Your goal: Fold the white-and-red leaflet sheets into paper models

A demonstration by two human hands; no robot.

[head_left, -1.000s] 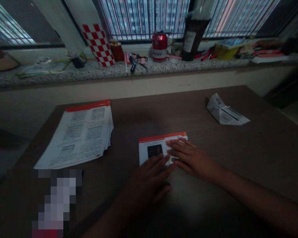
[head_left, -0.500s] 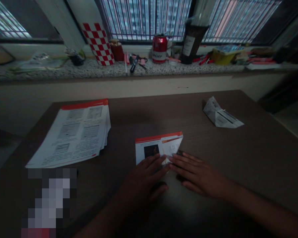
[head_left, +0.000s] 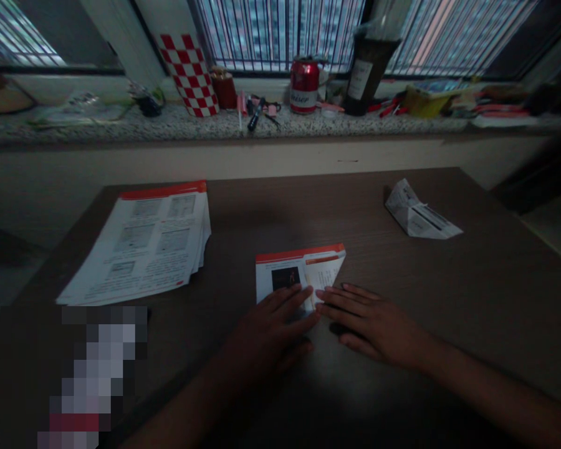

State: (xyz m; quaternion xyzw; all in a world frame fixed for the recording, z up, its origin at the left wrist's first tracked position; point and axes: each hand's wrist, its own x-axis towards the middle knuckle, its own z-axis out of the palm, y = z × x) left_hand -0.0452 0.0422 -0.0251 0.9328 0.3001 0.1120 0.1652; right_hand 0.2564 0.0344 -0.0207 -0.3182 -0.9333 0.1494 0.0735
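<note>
A folded sheet of printed paper (head_left: 280, 259) with a red top edge lies on the brown table in front of me. Its right side slants inward where a flap is folded over. My left hand (head_left: 280, 327) rests on its lower left part, fingers stretched out, covering the bottom edge. My right hand (head_left: 371, 321) lies with fingers extended at the slanted right edge, fingertips touching the paper close to the left fingertips. To the far right stands a folded paper shape (head_left: 421, 215), apart from both hands.
A stack of printed sheets (head_left: 154, 240) lies at the table's left. On the stone windowsill (head_left: 177, 128) behind stand a red can (head_left: 303, 87), a red-checked container (head_left: 189, 75), a dark bottle-like container (head_left: 367, 75) and small items. A blurred-out patch covers the lower left.
The view has shifted slightly, so things sit a little higher in the picture. My hands stay on the folded paper, with only small finger movements.
</note>
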